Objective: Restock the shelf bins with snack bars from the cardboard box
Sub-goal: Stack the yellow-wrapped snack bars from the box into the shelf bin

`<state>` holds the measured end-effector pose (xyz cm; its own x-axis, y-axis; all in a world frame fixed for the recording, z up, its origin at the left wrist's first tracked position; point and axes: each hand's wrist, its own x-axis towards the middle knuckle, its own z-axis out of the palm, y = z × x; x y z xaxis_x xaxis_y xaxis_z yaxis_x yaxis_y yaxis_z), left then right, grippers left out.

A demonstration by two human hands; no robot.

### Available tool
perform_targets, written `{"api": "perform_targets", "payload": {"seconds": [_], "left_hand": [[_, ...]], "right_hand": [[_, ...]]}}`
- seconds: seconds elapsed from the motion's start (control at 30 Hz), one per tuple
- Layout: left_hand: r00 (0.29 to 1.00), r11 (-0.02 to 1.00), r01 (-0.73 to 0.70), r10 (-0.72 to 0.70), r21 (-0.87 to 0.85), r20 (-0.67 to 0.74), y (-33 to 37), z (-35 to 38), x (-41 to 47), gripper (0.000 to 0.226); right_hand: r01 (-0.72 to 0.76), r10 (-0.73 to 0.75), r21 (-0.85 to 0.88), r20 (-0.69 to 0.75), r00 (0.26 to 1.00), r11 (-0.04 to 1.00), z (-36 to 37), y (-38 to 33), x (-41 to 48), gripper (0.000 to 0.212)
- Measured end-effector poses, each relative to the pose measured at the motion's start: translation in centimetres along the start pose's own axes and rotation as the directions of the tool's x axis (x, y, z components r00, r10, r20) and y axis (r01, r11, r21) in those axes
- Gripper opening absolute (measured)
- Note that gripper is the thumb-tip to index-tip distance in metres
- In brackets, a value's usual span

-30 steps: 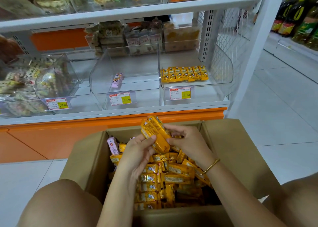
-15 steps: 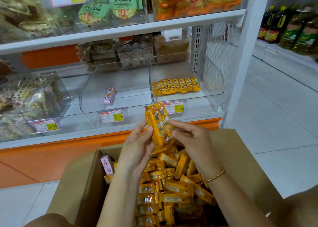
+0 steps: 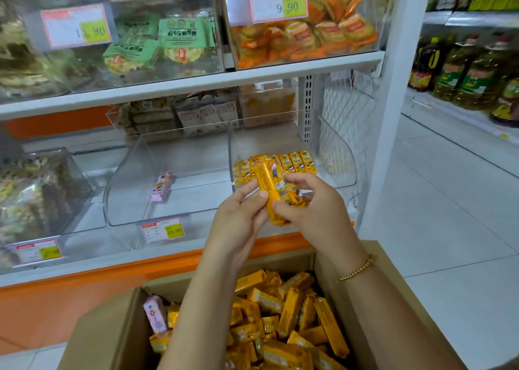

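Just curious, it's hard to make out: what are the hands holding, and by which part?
A small bunch of yellow snack bars, upright, pinched between both hands: left hand on its left side, right hand round its lower right part.

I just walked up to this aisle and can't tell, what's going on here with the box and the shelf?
A person is restocking a shop shelf. The left grip and right grip together hold a few yellow snack bars in front of the right clear bin, which already has a row of matching bars. The cardboard box below holds many more yellow bars plus one pink bar. The middle bin holds a single pink packet.
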<state>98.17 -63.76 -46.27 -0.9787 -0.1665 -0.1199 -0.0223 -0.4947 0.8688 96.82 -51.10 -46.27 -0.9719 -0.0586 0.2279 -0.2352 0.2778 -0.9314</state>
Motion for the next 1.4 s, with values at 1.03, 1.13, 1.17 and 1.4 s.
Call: {"api": "perform_targets", "payload": {"seconds": [1.03,1.13,1.17,1.4], "left_hand": [[0.892,0.447,-0.226,0.452,0.866,0.000,-1.4,-5.7,5.1,0.036],[0.897,0.497,-0.257,0.443,0.829,0.013,-1.2,-5.5,4.2,0.034],[0.888,0.521,-0.269,0.461,0.810,-0.002,-1.3,-5.4,3.5,0.033],[0.874,0.546,-0.121,0.455,0.829,-0.172,-6.5,-9.4,-2.0,0.025]], "right_hand": [[-0.002,0.282,-0.727,0.264,0.922,0.686,8.5,3.8,16.5,0.028],[0.082,-0.024,-0.398,0.150,0.988,0.914,6.7,3.2,13.2,0.021],[0.122,-0.092,-0.282,0.120,0.989,0.952,5.9,2.9,11.6,0.023],[0.042,0.048,-0.215,0.398,0.916,0.976,4.1,6.0,2.2,0.025]]}}
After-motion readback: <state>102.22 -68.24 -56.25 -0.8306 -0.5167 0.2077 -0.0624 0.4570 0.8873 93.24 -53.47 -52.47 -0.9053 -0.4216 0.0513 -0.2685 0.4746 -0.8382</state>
